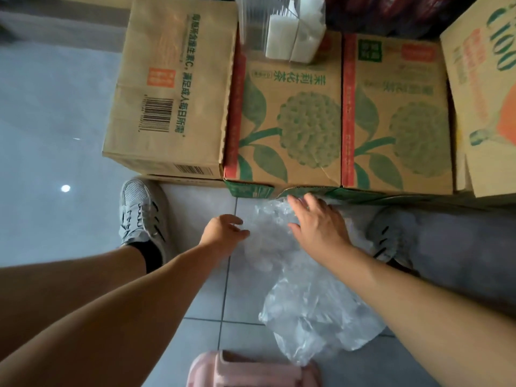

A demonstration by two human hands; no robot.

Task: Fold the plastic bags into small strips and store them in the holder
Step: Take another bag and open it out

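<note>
Head: bag [307, 311] between the hands [223, 230] [318, 219]

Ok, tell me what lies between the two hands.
Head view: a crumpled clear plastic bag lies between the left hand and right hand.

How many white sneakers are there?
2. The left sneaker is beside the brown box. The right sneaker, blurry, is beside the clear plastic bag. No others show.
</note>
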